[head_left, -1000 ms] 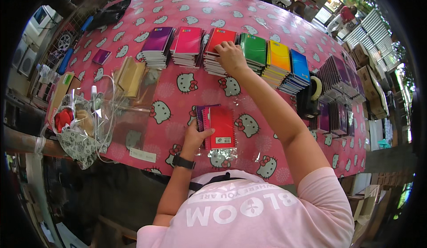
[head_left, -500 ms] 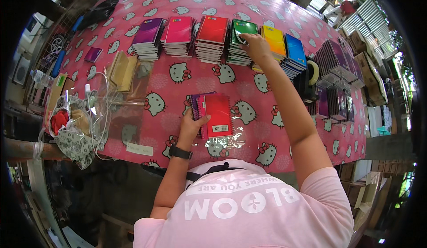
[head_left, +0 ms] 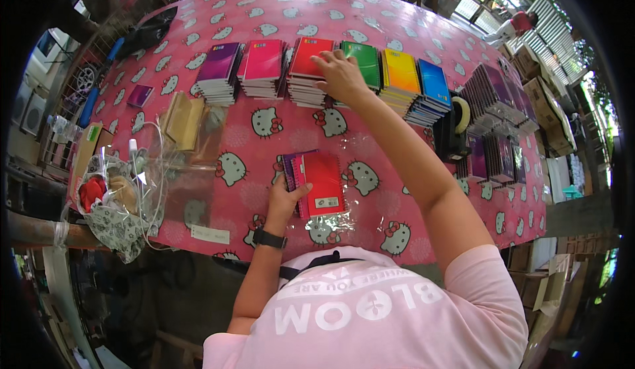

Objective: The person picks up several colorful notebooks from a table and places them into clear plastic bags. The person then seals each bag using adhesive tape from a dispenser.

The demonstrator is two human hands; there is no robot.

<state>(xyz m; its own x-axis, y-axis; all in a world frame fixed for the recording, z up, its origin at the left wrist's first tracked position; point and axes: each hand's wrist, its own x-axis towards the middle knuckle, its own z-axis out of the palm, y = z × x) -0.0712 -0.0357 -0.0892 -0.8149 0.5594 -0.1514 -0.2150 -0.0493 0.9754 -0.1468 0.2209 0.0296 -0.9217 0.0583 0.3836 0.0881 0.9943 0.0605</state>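
purple notebook [head_left: 288, 165] mostly under red notebook [head_left: 325, 184]

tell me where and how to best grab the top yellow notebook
Probably pinched at its near short edge, from the near side: the yellow notebook lies cover up atop its stack, that edge exposed, while the green stack and blue stack flank its long sides.

Black bag [head_left: 147, 36] lying upper left, bottle [head_left: 65, 129] resting far left, cloth [head_left: 120, 229] hanging lower left, boxes [head_left: 550, 119] standing far right, person in red [head_left: 520, 23] showing upper right
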